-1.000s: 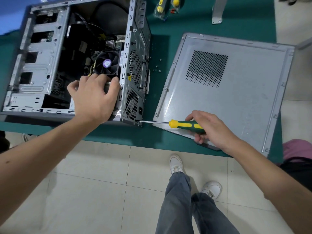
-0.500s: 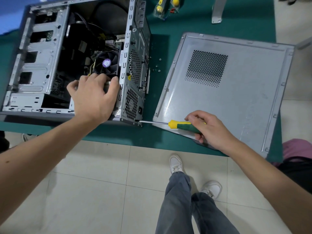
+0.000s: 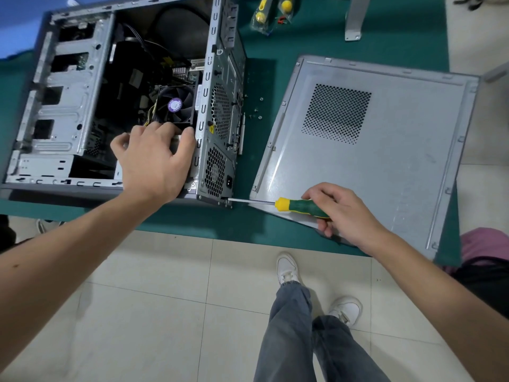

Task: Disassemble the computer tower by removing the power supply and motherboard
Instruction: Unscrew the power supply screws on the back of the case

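**Risks while the PSU corner screw is being worked**

Computer tower (image 3: 68,106) lies on its side on the green desk (image 3: 275,31), open face up, rear panel toward the removed side panel (image 3: 385,150), which lies flat just beside it and overhangs the desk's near edge. A knock from the right forearm could tip the panel to the floor.

Power supply sits in the near rear corner of the case, mostly hidden. Left hand (image 3: 154,161) is spread over it, fingers curled on its top edge. If the last screw frees, the unit may drop onto the motherboard, deeper in the case beneath the fan (image 3: 176,106). Cables look attached; pulling could strain them.

Right hand (image 3: 338,213) is wrapped round the screwdriver (image 3: 300,208), tip at the lower rear corner screw. The shaft lies nearly flat, so cam-out or stripping seems likely.

Loose screws (image 3: 257,108) lie on the desk by the rear panel and could roll off.
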Tool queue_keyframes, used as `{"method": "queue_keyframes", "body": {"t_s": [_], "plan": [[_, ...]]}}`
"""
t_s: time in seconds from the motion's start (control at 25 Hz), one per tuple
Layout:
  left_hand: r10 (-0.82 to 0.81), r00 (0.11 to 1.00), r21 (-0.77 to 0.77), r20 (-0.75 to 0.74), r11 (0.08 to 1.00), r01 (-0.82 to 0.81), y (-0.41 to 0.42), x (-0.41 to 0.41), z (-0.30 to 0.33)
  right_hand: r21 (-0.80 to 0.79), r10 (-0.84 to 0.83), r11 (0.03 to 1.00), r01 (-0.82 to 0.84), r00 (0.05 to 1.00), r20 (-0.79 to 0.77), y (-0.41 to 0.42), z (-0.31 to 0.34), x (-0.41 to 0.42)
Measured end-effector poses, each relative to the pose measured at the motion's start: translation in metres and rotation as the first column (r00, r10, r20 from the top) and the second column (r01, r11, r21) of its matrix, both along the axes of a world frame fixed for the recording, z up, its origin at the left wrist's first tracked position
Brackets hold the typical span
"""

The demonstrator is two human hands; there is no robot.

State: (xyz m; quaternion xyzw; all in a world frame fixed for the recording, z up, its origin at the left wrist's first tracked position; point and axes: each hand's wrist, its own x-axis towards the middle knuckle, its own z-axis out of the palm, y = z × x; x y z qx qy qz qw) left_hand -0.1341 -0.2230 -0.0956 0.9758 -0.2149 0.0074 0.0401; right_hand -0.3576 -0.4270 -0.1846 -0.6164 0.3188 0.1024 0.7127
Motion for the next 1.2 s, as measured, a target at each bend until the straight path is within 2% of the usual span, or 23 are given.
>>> {"method": "queue_keyframes", "body": {"t_s": [0.2,0.36,0.4,0.48,0.56,0.64,0.84,1.2], "plan": [[-0.001,1.0,-0.003,0.005,1.0,0.001,0.001,0.001,0.0,-0.005,-0.105,0.994,0.107,0.981,0.165,0.001,-0.001,-0.005],[0.001,1.0,-0.014,0.001,1.0,-0.001,0.001,0.0,-0.001,0.204,-0.146,0.97,0.131,0.987,0.064,0.001,0.003,-0.004],[0.001,1.0,-0.017,-0.002,1.0,-0.001,0.0,0.0,0.0,0.196,-0.151,0.971,0.137,0.987,0.055,0.0,0.005,-0.004],[0.004,1.0,-0.017,-0.009,1.0,-0.004,0.0,0.0,0.0,0.192,-0.218,0.96,0.203,0.974,0.064,-0.005,0.009,-0.006],[0.007,1.0,-0.014,-0.011,1.0,-0.007,0.0,0.0,0.0,0.321,-0.334,0.9,0.295,0.94,0.073,-0.009,0.019,-0.007],[0.01,1.0,-0.019,-0.019,1.0,-0.01,0.0,0.0,0.0,0.385,-0.342,0.881,0.276,0.933,0.115,-0.009,0.029,-0.005],[0.013,0.999,-0.033,-0.03,0.999,-0.014,0.001,-0.001,-0.001,0.328,-0.245,0.928,0.176,0.952,0.184,-0.002,0.042,0.005],[0.013,0.999,-0.029,-0.035,0.999,-0.014,0.001,-0.001,-0.001,0.332,-0.279,0.918,0.218,0.949,0.146,0.003,0.039,0.005]]}}
